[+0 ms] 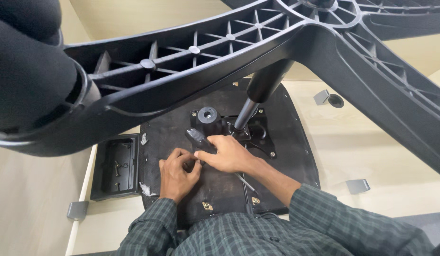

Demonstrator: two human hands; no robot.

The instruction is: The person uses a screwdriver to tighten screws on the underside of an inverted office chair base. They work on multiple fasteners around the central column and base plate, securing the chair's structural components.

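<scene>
Overhead view of an office chair turned upside down on a pale wooden surface (371, 156). My left hand (176, 173) rests on the black underside of the seat (296, 142), its fingers curled narrowly around something small that the picture does not resolve. My right hand (227, 154) lies just beside it, fingers closed on the shaft of a black lever handle (197, 137) whose grip points away from me. The handle runs toward the metal tilt mechanism (251, 135), which sits flat at the centre of the seat. From that mechanism the gas lift cylinder (258, 95) rises toward the camera and carries the black five-star base (206, 61), with one caster wheel (26, 66) looming at upper left. Judged from this layout, the mechanism, cylinder and base are already mounted, with at least one bolt head visible at the plate corner (272, 154). The brass threaded inserts (207, 205) near my sleeves stand empty, so parts there seem yet to be fitted. A black plastic tray (130, 163) just left of the seat holds a few loose screws (117, 168), suggesting fastening remains.
</scene>
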